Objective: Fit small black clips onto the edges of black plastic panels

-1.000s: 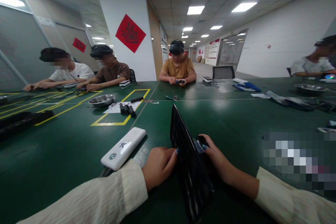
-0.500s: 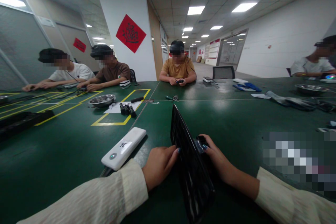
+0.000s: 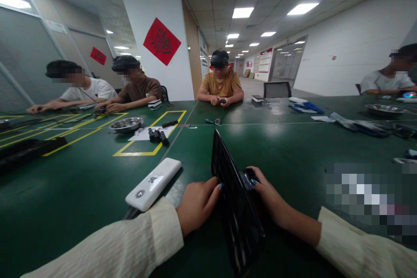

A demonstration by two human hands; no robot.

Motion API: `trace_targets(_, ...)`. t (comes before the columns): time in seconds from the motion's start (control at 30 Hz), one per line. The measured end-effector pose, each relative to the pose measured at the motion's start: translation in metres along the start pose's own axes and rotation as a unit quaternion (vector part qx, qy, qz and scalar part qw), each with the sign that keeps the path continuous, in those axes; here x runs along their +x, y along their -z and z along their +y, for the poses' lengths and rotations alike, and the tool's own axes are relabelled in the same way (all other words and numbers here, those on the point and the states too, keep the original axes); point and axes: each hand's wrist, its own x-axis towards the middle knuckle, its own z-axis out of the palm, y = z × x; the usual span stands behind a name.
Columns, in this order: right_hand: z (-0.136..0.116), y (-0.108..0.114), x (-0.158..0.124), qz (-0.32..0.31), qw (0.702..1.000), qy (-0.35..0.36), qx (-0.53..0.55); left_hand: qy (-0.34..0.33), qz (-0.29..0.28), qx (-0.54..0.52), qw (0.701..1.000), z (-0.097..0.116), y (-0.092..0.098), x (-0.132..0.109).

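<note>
- The black panel (image 3: pixel 235 208) stands on its long edge on the green bench (image 3: pixel 293 147), close to the near edge and about the middle of it; its far corner tips up and away from me.
- Its lower end runs out of the bottom of the picture, and its face is too dark and blurred for me to make out what covers it.
- My left hand (image 3: pixel 197 204) is half curled, fingertips pressed on the panel's left face; the thumb is hidden.
- My right hand (image 3: pixel 270 200) clasps the panel's right side, fingers bent over a small dark piece (image 3: pixel 248 177) there; whether that piece is fixed to the panel I cannot tell.
- Just left of my left hand lies a white device (image 3: pixel 153 183), with a handwritten mark on its label that I cannot read.
- Farther off, toward the bench's left side, a metal bowl (image 3: pixel 126 124) sits by yellow tape lines (image 3: pixel 143 153), with small black parts (image 3: pixel 158 135) beside it.
- A red diamond sign (image 3: pixel 162 41) on the pillar bears dark characters, too blurred to read.
- Other people sit along the far edge.
</note>
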Motion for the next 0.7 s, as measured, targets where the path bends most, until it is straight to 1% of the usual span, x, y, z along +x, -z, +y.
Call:
trace_targets(0.13,0.0016,0.0010,0.0003,-0.011,1.000,-0.006,0.007,0.006,-0.001,0.018,1.000,-0.0014,-0.0011,-0.0001)
trace_targets(0.27,0.0005,0.0003,0.0001,-0.007,1.000,-0.005,0.008,-0.008,-0.001,0.026,1.000,-0.0013,-0.0008,0.0007)
trace_targets(0.37,0.0011,-0.0001,0.0002,-0.003,1.000,-0.018,0.007,-0.029,-0.004,0.023,0.999,-0.0010,0.0000,0.0006)
trace_targets(0.5,0.0028,-0.0001,0.0002,-0.016,1.000,-0.024,0.010,-0.065,-0.006,0.027,0.998,-0.0015,0.0000,-0.0007)
trace_targets(0.7,0.0015,-0.0006,-0.0003,-0.011,0.999,-0.028,0.018,-0.032,-0.008,0.024,0.999,0.0000,-0.0004,-0.0015)
